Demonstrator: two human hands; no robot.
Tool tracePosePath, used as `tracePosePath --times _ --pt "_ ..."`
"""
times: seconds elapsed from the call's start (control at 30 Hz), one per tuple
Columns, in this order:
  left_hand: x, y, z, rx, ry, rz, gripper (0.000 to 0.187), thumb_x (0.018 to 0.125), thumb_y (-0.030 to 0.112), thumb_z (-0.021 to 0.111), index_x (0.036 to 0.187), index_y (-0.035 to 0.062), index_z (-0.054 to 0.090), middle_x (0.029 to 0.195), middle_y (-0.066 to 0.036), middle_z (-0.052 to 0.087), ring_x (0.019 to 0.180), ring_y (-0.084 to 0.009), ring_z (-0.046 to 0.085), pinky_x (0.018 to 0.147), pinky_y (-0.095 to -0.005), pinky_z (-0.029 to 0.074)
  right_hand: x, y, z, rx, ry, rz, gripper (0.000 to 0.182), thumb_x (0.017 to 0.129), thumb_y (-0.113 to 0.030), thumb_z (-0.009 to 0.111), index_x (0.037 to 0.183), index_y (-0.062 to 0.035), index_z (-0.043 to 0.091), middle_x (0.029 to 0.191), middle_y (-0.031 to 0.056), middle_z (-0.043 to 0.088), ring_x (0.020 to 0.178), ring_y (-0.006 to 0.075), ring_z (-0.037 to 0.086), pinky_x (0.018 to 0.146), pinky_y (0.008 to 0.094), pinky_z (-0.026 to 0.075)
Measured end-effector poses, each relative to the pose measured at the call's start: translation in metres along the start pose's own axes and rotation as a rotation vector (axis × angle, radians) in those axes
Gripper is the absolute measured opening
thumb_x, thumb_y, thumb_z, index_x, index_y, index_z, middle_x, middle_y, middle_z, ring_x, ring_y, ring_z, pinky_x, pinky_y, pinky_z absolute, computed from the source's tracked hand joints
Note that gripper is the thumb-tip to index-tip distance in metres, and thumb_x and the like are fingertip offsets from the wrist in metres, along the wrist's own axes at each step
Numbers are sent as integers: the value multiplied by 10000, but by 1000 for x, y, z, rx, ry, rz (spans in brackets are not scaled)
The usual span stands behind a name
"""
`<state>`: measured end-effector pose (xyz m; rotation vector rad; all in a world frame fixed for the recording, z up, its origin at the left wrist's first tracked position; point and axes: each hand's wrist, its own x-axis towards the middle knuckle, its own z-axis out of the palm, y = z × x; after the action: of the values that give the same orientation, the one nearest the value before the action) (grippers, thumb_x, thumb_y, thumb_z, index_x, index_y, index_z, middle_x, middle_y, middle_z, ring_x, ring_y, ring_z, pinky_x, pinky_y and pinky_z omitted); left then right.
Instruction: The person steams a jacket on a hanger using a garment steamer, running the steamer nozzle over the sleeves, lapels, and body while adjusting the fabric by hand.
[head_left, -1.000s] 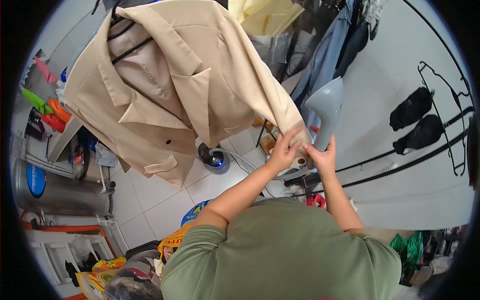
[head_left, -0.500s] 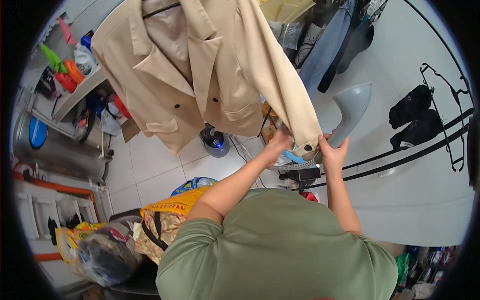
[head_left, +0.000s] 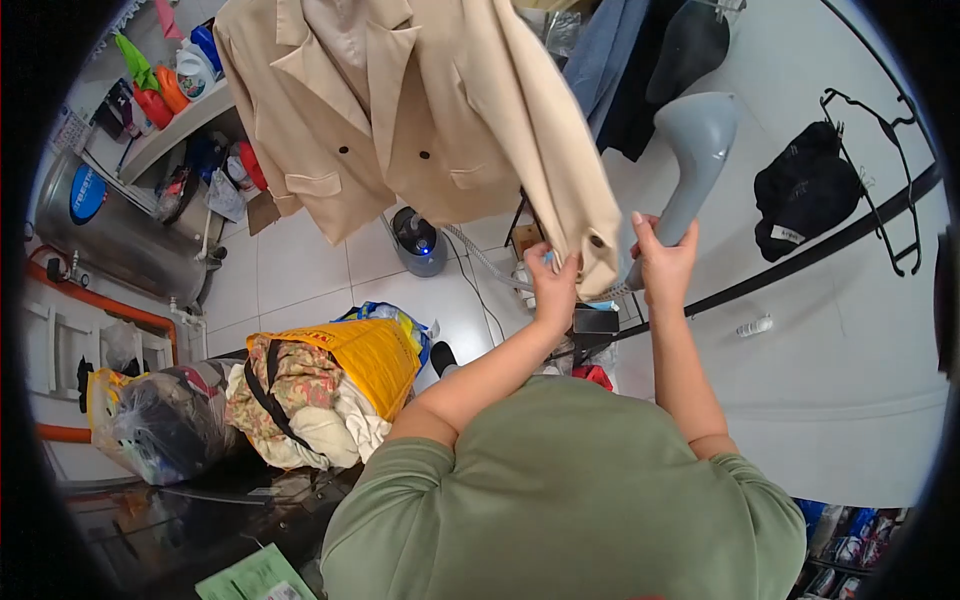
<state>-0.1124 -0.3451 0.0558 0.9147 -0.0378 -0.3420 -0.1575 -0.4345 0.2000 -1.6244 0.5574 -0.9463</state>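
A beige double-breasted jacket hangs at the top centre, its sleeve reaching down to the right. My left hand pinches the edge of the sleeve's cuff, beside a dark button. Wrapped round the handle of a grey garment steamer head is my right hand, just right of the cuff. The steamer head points up, apart from the fabric. A ribbed hose runs from the steamer base, which stands on the floor with a blue light lit.
A yellow bag full of cloth lies at lower left, beside a clear plastic bag. A metal tank is at far left. Black hangers and a black cap-like item hang at right. Bottles stand on a shelf.
The view has shifted, showing more of the yellow bag. My right hand has drawn the steamer away from the cuff. My left hand, blurred before, now pinches the cuff's edge.
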Motion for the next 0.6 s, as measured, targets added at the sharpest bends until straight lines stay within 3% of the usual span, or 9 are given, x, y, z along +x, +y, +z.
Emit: tracePosePath --times 0.1,0.2,0.23,0.3,0.33,0.4,0.47,0.5,0.6 --pt "-4 6 4 126 -14 515 573 973 37 580 1467 29 290 1204 -183 602 1107 -242 600 965 -334 462 -16 3 4 22 -49 50 465 844 -232 824 1093 -32 486 848 71 642 625 132 590 564 278 499" --pt "3 24 -32 675 -342 438 482 1020 110 532 1465 44 358 1257 -175 571 1162 -244 564 1003 -335 435 -25 27 20 76 -134 119 471 855 -158 786 1172 -50 455 935 67 607 727 146 597 653 298 517" --pt "3 24 -33 335 -384 301 474 1038 294 535 1410 12 452 1290 -149 554 1214 -225 523 1042 -333 403 -28 36 25 37 -225 62 479 845 -136 774 1187 -45 451 983 77 599 797 163 596 716 316 516" --pt "7 47 -36 232 -534 292 561 1019 392 552 1399 -11 461 1294 -133 553 1233 -217 506 1062 -340 384 -39 44 34 -47 -399 -46 500 824 -91 748 1217 -37 443 1079 95 582 937 197 594 842 353 515" --pt "7 60 -37 180 -608 278 608 1009 440 561 1393 -23 466 1295 -125 552 1242 -213 497 1072 -343 374 -43 42 39 -99 -499 -38 600 789 -46 702 1317 -14 419 1207 163 531 1072 277 567 960 393 470" --pt "-1 98 -21 123 -484 41 564 957 394 658 1317 -20 527 1205 -109 598 1155 -209 564 994 -337 444 -53 41 58 -340 -379 -518 701 795 -39 693 1413 -5 364 1254 209 507 1119 343 566 973 397 465" --pt "5 111 -24 6 -362 -187 499 943 333 685 1287 -3 549 1154 -99 615 1088 -200 602 934 -329 484 -60 39 62 -304 -481 -568 733 805 -36 692 1449 1 343 1286 226 486 1157 371 554 995 405 457" --pt "6 116 -25 -35 -320 -139 416 917 263 709 1229 18 583 1077 -72 630 989 -165 628 851 -309 513 -64 37 62 -283 -535 -592 749 811 -34 692 1467 4 333 1302 235 475 1176 385 549 1006 409 453" --pt "14 122 -48 -8 -232 -55 430 912 319 699 1198 15 594 1094 -103 622 990 -210 629 860 -337 529 -61 35 39 -148 -681 -692 740 812 -85 735 1453 -1 377 1287 241 501 1198 381 541 1020 414 447"
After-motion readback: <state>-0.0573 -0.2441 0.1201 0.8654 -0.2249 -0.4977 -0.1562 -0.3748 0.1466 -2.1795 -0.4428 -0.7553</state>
